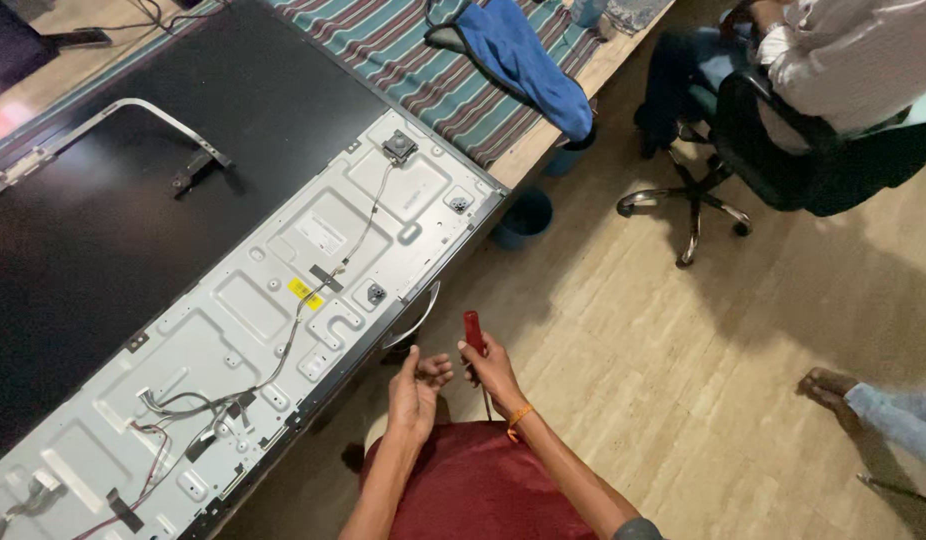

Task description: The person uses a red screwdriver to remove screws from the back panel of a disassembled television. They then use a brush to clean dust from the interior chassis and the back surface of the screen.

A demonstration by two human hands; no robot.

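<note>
Two hands hover just off the near edge of the counter (543, 130), over the person's lap. The right hand (493, 370) has its grip clamped on a red-handled screwdriver (473, 332), handle up, shaft running down past the wrist. The left hand (415, 385) is beside it, fingers loosely curled and apart, holding nothing that I can make out.

On the counter lies a large TV face down, its grey metal backplate (283, 300) bare, with thin wires (283, 350) crossing it and small boards near the far corner. The black rear cover (113, 200) lies beyond it.

Risks, as I judge them: the TV's corner juts past the counter edge, so a push or a lean there could tip or slide it. The screwdriver tip could snag the loose wires or slip off a screw and score the plate. Small screws, once out, could roll off to the floor (683, 380).

Room is tight on the near side, with knees close to the edge. To the right the floor is open, though a seated person on a wheeled chair (703, 190) and another's foot (828, 385) sit well apart there.
</note>
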